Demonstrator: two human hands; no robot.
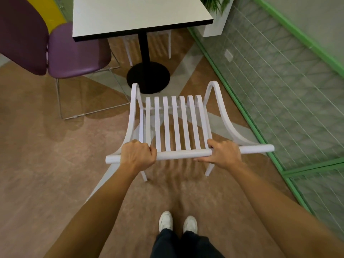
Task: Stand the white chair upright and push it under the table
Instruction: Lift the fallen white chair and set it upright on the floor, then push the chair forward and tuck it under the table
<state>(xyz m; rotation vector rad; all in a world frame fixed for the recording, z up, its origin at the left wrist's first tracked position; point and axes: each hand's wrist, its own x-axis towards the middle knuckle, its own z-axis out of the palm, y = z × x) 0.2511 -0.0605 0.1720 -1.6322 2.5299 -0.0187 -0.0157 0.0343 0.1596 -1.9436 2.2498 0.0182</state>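
Observation:
The white slatted chair (175, 123) stands upright on the floor in front of me, its seat facing the table. Both hands grip its top back rail: my left hand (137, 153) is closed around the rail near its left end, my right hand (223, 153) near its right end. The white table (130, 17) with a black edge rests on a black post and round base (148, 77) just beyond the chair's front. The chair's armrest tips sit at the near side of that base, short of the tabletop's edge.
A purple chair (74, 54) with a wire frame stands at the table's left. A second white chair (149, 45) sits under the far side. A green-framed mesh fence (279, 90) runs along the right. My feet (177, 222) are behind the chair.

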